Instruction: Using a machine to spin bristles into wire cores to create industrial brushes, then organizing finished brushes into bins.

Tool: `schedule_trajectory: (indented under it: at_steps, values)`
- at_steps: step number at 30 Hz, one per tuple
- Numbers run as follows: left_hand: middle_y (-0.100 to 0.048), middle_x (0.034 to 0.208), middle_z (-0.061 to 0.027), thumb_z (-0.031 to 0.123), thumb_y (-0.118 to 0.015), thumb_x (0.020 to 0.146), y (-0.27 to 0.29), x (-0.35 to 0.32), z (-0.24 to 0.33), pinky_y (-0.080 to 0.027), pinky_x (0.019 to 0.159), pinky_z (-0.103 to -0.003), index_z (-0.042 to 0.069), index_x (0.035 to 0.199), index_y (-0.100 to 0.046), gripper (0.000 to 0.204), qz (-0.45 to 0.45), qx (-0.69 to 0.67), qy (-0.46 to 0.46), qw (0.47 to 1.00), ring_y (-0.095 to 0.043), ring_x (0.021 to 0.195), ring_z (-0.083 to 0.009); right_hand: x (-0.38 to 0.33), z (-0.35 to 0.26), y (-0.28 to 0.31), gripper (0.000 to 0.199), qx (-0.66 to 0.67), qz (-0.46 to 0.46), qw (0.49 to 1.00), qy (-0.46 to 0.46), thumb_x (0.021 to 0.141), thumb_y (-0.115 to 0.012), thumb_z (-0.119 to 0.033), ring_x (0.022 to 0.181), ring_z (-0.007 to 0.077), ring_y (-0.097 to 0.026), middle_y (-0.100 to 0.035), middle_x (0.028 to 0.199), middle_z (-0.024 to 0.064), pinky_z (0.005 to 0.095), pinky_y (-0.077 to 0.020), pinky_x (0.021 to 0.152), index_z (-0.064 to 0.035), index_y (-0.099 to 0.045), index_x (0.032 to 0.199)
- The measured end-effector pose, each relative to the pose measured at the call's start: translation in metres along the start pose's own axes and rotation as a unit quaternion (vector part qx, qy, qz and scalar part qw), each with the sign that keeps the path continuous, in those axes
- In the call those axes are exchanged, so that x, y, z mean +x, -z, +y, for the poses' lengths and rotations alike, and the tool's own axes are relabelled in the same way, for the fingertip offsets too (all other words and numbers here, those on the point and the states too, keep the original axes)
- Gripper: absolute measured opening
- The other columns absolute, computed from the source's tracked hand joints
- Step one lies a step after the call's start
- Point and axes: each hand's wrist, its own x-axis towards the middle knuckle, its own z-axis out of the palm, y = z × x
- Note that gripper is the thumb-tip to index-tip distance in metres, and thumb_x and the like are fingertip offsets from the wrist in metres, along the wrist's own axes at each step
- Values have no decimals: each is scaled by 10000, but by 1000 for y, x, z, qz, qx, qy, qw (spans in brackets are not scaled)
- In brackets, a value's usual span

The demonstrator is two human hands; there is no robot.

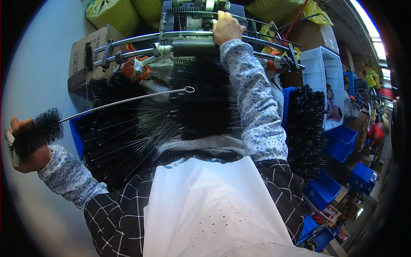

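Out at the far left, my left hand (pixel 33 159) is closed around the bristled end of a black bottle brush (pixel 43 125). Its twisted wire stem reaches rightward and finishes in a small loop above the other brushes. My right hand (pixel 227 29) is up at the metal machine (pixel 195 35), fingers curled by its upper part; what they grip is hidden. A thin bristled brush (pixel 184 13) lies crosswise in the machine, just left of that hand. Below, a dense pile of black brushes (pixel 201 98) lies between my arms.
More black brushes (pixel 306 128) are heaped at the right, beside a white plastic crate (pixel 322 85). Several blue bins (pixel 323 188) stand farther right. A cardboard box (pixel 92 51) sits left of the machine, with yellow sacks (pixel 113 17) behind. Chrome rods (pixel 132 39) cross the front.
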Motion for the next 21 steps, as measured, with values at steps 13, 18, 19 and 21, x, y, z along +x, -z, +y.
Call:
schedule_trajectory:
  at_steps: [13, 18, 19, 21]
  values:
    - [-496, 1082, -223, 62, -562, 764, -13, 17, -17, -433, 805, -299, -63, 1084, -475, 355, -76, 127, -197, 969, -543, 919, -229, 39, 172, 27, 324, 77, -38, 996, -6, 797, -461, -343, 892, 306, -529, -562, 929, 180, 365, -412, 773, -107, -571, 991]
    - [-229, 1284, -197, 142, -411, 816, -118, 16, 32, -227, 990, -397, 14, 1264, -210, 508, -467, -699, 64, 538, -327, 1150, -281, 53, 186, 38, 291, -35, -121, 992, -14, 817, -439, -333, 907, 294, -525, -565, 980, 109, 359, -403, 786, -147, -558, 1005]
    - [-276, 1249, -186, 157, -418, 817, -128, 16, 34, -273, 965, -385, 20, 1258, -222, 502, -464, -675, 100, 565, -352, 1132, -267, 55, 198, 38, 277, 48, -179, 981, 56, 820, -440, -324, 908, 282, -529, -567, 989, 89, 353, -403, 786, -153, -558, 1003]
    - [-359, 1194, -159, 225, -395, 843, -152, 5, 33, -377, 885, -372, 17, 1243, -251, 474, -444, -634, 131, 619, -421, 1073, -247, 44, 200, 68, 259, 107, -214, 970, 46, 822, -461, -273, 868, 227, -552, -584, 935, 96, 313, -416, 764, -118, -558, 1005]
